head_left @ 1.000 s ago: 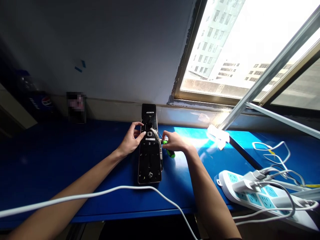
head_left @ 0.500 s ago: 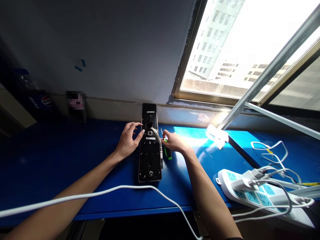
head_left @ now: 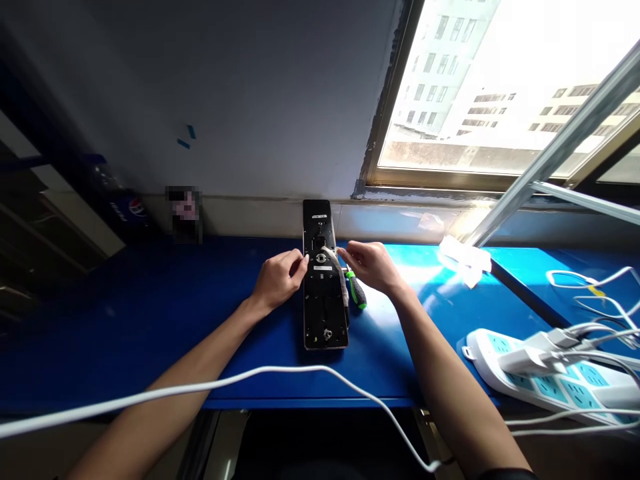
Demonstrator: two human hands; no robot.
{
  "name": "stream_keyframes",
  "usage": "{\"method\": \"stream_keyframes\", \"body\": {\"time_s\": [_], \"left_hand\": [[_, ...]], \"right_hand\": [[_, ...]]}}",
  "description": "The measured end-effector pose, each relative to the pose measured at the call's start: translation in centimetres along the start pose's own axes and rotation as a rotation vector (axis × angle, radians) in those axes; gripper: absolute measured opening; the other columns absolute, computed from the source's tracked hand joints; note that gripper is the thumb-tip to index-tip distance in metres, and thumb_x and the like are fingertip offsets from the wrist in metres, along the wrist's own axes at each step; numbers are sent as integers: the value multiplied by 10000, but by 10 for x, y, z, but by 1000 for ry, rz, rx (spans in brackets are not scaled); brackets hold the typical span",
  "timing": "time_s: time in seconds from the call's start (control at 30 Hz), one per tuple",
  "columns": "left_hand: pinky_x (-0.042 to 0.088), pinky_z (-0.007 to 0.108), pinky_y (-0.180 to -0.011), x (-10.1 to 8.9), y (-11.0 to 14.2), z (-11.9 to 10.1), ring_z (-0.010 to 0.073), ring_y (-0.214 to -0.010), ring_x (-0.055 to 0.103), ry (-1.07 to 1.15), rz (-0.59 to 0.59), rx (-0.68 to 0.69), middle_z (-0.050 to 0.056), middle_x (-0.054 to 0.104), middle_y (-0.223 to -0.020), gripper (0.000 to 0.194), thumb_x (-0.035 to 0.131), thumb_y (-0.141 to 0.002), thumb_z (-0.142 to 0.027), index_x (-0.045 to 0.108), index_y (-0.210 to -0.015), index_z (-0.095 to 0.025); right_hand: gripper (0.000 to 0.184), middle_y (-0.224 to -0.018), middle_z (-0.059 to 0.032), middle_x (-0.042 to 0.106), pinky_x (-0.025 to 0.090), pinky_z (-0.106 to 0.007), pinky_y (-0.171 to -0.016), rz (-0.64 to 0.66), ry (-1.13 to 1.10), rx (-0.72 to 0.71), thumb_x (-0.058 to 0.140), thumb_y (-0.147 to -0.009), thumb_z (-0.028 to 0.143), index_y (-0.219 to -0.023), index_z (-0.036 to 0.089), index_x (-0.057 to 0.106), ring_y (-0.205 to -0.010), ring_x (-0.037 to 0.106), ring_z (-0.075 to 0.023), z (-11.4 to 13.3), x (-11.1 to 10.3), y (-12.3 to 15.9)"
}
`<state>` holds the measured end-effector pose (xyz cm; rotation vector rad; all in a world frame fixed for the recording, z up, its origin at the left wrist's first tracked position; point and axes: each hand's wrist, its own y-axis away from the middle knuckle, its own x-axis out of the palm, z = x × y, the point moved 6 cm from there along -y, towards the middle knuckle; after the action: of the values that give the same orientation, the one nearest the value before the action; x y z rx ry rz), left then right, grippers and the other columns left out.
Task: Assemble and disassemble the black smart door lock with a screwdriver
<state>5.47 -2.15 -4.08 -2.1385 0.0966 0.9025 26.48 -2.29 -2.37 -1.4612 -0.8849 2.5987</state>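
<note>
A long black door lock panel (head_left: 325, 307) lies with its back up, showing screw holes, a round metal fitting and white labels. A white-sleeved cable (head_left: 343, 277) comes from its middle and runs down its right side. My left hand (head_left: 281, 279) is closed, thumb and curled fingers at the panel's left edge. At the right edge, near the cable's upper end, my right hand (head_left: 371, 264) has its fingers pinched against the panel. Below that hand a green and black screwdriver (head_left: 357, 293) rests on the blue table (head_left: 240, 267), its tip hidden.
A white power strip (head_left: 545, 380) with several plugs is at the right. A bright lamp (head_left: 465, 260) stands behind it. One white cord (head_left: 280, 370) crosses in front of my forearms. A Pepsi bottle (head_left: 133, 210) stands at the back left, by the wall.
My left hand's fingers, earlier spread, have curled in at the panel's edge. My right hand has moved up, away from the screwdriver, exposing more of its handle. The view has shifted left.
</note>
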Motion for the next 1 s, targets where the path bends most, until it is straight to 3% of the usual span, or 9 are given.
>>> {"method": "stream_keyframes", "body": {"time_s": [0.23, 0.57, 1.0], "left_hand": [[324, 293, -581, -3, 2, 0, 130, -545, 439, -19, 5, -18, -29, 489, -611, 398, 517, -1044, -346, 427, -678, -216], [338, 297, -605, 3, 2, 2, 151, -570, 489, -19, 95, -55, -3, 567, -644, 395, 488, -1045, -395, 479, -692, -218], [358, 285, -614, 5, 3, 5, 149, -590, 518, -18, 116, -68, -13, 576, -665, 356, 498, -1043, -398, 499, -736, -219]], "right_hand": [[540, -572, 58, 299, 222, -294, -587, -14, -19, -91, 476, -1023, 522, -617, 221, 287, -588, 191, -118, 8, 7, 2], [565, -591, 25, 426, 246, -300, -614, -16, 56, -54, 427, -1055, 524, -587, 207, 409, -600, 255, -118, 4, 7, 1], [542, -596, 36, 413, 245, -293, -613, -39, 27, -52, 410, -1062, 496, -605, 209, 358, -592, 263, -112, 4, 3, 0]]}}
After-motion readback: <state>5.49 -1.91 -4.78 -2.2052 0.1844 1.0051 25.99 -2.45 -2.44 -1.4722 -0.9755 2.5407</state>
